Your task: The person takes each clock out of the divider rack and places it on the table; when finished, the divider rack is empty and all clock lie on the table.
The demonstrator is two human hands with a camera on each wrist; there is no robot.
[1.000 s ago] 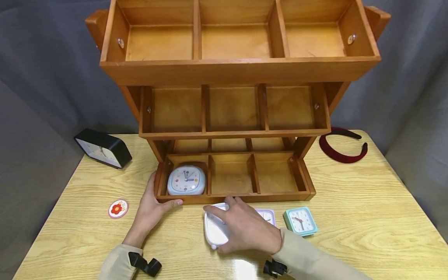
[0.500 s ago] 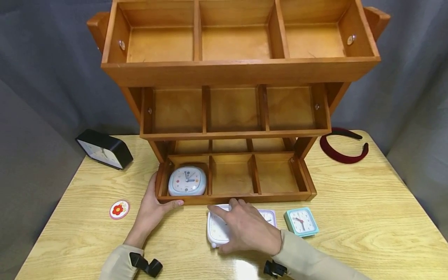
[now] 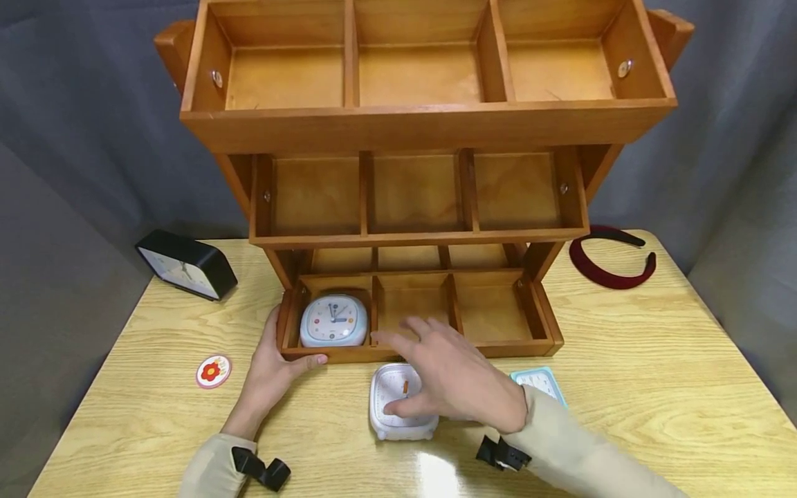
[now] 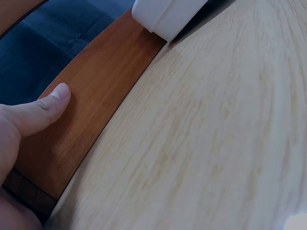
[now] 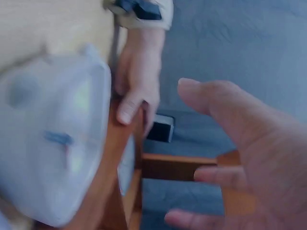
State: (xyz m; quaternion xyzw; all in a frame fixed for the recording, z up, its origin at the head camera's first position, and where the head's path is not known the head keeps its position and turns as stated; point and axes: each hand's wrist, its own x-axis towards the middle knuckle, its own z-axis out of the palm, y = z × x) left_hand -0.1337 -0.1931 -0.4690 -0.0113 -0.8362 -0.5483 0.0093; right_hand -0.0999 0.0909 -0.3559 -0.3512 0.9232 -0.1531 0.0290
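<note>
At the lower left corner of the wooden tiered organizer, my left hand grips the bottom tray, thumb along its front and fingers at its side. The left wrist view shows that thumb flat on the tray's front board. A white alarm clock lies face up on the table against the tray's front. My right hand hovers over it with spread fingers, holding nothing. In the right wrist view, a gap separates the fingers from the clock. Inside the tray's left compartment sits a light blue alarm clock.
A teal clock, partly covered by the right sleeve, lies at the right. Toward the back left stands a black clock, with a round flower badge nearer. A dark red headband lies back right. Upper tiers overhang the tray.
My right hand has let go of the white clock and risen up and to the right, now hiding the purple clock. The white clock has shifted slightly right. My left hand stays put.
</note>
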